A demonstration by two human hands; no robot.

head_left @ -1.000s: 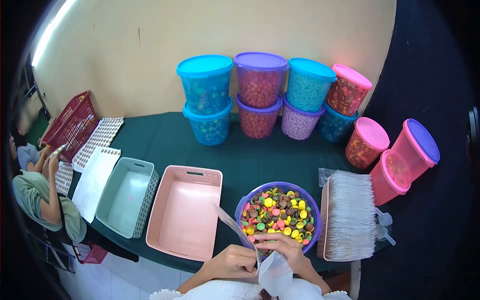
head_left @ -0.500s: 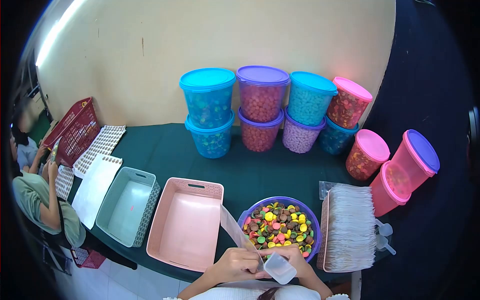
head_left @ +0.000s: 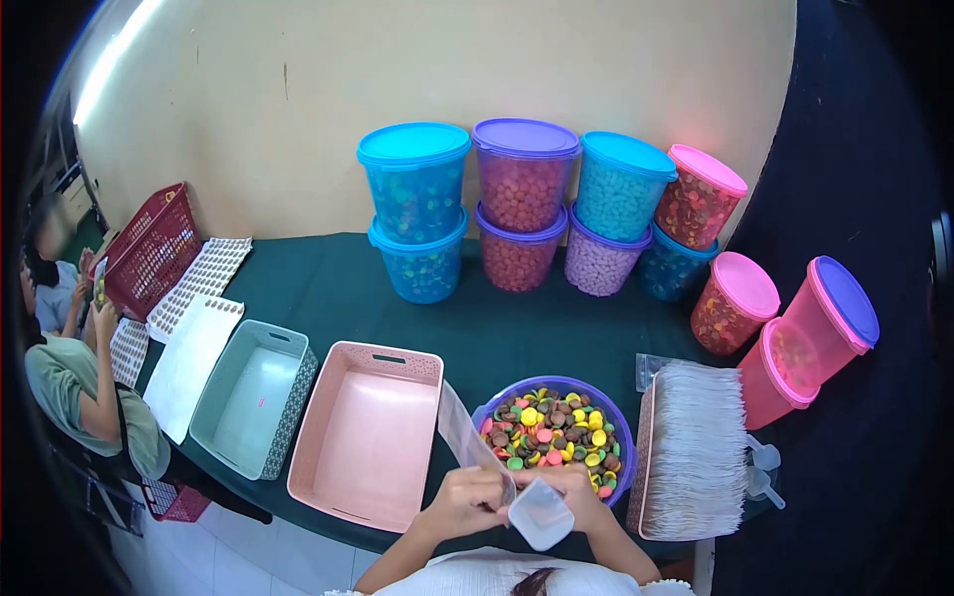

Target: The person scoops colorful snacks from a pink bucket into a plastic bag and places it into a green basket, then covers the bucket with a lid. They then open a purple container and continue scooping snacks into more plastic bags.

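My left hand (head_left: 469,500) is closed on a clear plastic bag (head_left: 465,429), whose long flat end sticks up toward the pink basket. Close beside it, my right hand (head_left: 576,489) is closed on a translucent square scoop (head_left: 543,515). The scoop's cup is tilted by the bag's lower end; its handle is hidden by my fingers. Whether anything is inside the bag cannot be made out. Just beyond both hands stands a purple bowl (head_left: 628,429) full of yellow, brown, green and pink button-shaped candies (head_left: 550,434).
Left of the bowl are a pink basket (head_left: 365,437) and a green basket (head_left: 243,412). To the right, many flat bags (head_left: 693,452) stand packed in a basket, with scoops (head_left: 761,485) beside it. Lidded tubs (head_left: 412,189) line the back. A person (head_left: 84,402) stands far left.
The scoop has turned in my right hand and shifted slightly left, nearer my left fingers. The whole view has tilted a little. At the far left, the person's hands have moved slightly.
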